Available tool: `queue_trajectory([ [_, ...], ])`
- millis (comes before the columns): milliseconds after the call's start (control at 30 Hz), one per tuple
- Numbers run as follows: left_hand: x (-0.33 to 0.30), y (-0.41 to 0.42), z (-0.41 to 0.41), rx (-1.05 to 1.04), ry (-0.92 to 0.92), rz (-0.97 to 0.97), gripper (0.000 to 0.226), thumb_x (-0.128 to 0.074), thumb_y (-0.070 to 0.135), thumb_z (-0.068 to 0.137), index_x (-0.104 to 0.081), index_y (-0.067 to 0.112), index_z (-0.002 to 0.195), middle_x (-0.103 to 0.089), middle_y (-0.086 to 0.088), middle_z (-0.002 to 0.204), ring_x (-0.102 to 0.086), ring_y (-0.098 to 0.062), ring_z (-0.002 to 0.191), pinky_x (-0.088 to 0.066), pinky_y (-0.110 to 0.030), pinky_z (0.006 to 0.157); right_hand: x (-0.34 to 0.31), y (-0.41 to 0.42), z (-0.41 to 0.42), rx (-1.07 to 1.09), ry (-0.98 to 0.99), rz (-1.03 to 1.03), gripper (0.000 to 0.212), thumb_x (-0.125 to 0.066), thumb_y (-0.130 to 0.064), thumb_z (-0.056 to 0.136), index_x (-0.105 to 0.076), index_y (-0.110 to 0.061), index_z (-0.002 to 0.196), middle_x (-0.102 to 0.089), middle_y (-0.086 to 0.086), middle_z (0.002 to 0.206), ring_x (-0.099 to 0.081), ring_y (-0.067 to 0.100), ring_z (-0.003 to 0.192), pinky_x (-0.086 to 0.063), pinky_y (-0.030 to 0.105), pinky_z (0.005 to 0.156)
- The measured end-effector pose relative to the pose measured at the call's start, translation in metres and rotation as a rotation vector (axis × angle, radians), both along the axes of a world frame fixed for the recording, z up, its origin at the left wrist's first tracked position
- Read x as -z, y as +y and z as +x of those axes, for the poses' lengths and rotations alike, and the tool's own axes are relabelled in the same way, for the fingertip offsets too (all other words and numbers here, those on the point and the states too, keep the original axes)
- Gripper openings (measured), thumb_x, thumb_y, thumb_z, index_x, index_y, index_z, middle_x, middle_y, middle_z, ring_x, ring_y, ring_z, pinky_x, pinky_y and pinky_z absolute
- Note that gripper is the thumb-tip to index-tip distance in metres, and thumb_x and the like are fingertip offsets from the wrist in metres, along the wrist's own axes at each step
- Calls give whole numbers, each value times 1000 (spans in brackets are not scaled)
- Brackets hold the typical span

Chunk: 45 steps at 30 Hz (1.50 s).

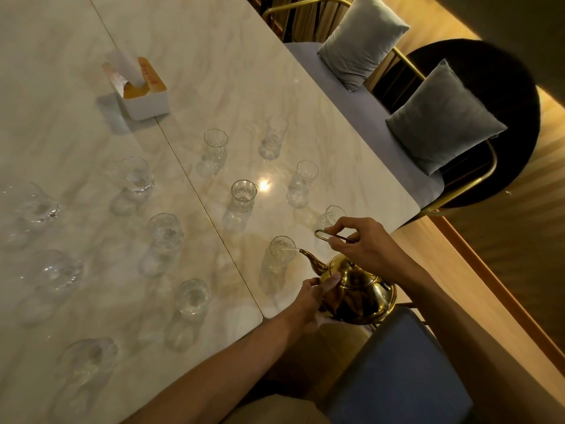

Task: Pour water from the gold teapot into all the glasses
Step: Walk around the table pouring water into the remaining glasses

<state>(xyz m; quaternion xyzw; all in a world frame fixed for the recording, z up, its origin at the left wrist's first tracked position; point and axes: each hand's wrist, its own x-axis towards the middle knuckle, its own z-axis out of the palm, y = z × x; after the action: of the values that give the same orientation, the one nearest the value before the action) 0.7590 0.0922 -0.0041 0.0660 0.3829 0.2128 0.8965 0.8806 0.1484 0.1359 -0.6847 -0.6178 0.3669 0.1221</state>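
Observation:
The gold teapot [360, 293] hangs tilted over the table's near right corner, its spout sending a thin stream of water into a tall clear glass [276, 264]. My right hand [360, 243] grips the teapot's thin wire handle from above. My left hand [315, 296] presses against the pot's left side and underside. Another glass [330, 217] stands just beyond my right hand, partly hidden by it. Several more clear glasses, such as one [241, 200] in the middle and one [189, 310] near the front, stand spread over the marble table [214, 71].
A white tissue box [140, 90] sits at the back left of the table. A bench with two grey cushions [440, 117] runs along the table's right edge. A blue-seated chair [394, 368] stands at the near right corner.

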Motion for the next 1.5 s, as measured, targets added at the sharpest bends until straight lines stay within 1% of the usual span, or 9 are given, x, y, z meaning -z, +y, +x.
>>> queue_trajectory([
  [300, -11, -2, -2, 30, -32, 47, 46, -70, 31, 92, -54, 8, 128, -62, -11, 119, -58, -29, 106, -55, -61, 85, 0, 1, 0, -12, -4, 4, 11, -72, -33, 91, -71, -35, 102, -76, 6, 85, -70, 26, 64, -58, 37, 58],
  [467, -6, -2, -2, 7, 29, 33, 84, -85, 38, 77, -41, 6, 141, -54, -17, 135, -54, -34, 116, -59, -60, 77, 1, -3, 1, -2, 2, 12, 11, -71, -32, 92, -71, -36, 102, -75, 6, 81, -69, 34, 68, -57, 35, 58],
  [600, 0, -2, -1, -15, 79, -5, 104, -93, 41, 65, -36, 9, 145, -48, -19, 144, -48, -40, 127, -59, -61, 76, 4, -7, 2, 9, 12, 19, 12, -70, -33, 92, -70, -38, 102, -77, 5, 88, -72, 29, 70, -61, 45, 64],
  [800, -17, -3, -9, -11, 148, 8, 90, -86, 33, 75, -29, 20, 143, -43, -17, 146, -47, -43, 130, -54, -66, 87, 6, -23, 5, 55, 51, 66, 10, -68, -29, 95, -68, -36, 102, -76, -11, 98, -74, 14, 78, -60, 29, 72],
  [1033, -16, 0, -9, 8, 254, 70, 98, -94, 39, 60, -33, 28, 135, -47, -16, 145, -54, -39, 125, -53, -67, 87, 12, -45, 15, 145, 141, 160, 14, -67, -29, 96, -69, -32, 109, -78, -1, 89, -75, 13, 75, -63, 35, 70],
  [1133, -18, 2, -11, 8, 309, 136, 84, -88, 34, 72, -35, 24, 136, -53, -10, 135, -60, -26, 107, -57, -58, 87, 10, -52, 17, 182, 196, 208, 17, -66, -25, 97, -69, -26, 114, -77, 5, 80, -75, 19, 71, -63, 41, 67],
  [1233, -27, 8, -13, 14, 329, 197, 78, -84, 27, 78, -35, 21, 139, -53, -5, 123, -58, -15, 92, -60, -40, 69, 5, -53, 17, 222, 242, 245, 18, -66, -22, 97, -69, -27, 113, -77, 6, 84, -77, 20, 77, -65, 43, 69],
  [1400, -43, 27, -20, 24, 367, 278, 80, -86, 31, 75, -36, 24, 137, -54, -1, 123, -58, -14, 93, -59, -47, 79, -7, -45, 14, 263, 277, 297, 17, -66, -19, 96, -69, -21, 113, -78, 1, 103, -77, 17, 85, -65, 42, 72],
  [1500, -49, 41, -27, 35, 377, 318, 83, -87, 34, 74, -35, 26, 138, -54, -7, 137, -59, -24, 109, -60, -47, 79, -14, -34, 10, 274, 296, 318, 18, -66, -20, 95, -70, -20, 113, -77, 3, 104, -77, 18, 87, -65, 44, 73],
])
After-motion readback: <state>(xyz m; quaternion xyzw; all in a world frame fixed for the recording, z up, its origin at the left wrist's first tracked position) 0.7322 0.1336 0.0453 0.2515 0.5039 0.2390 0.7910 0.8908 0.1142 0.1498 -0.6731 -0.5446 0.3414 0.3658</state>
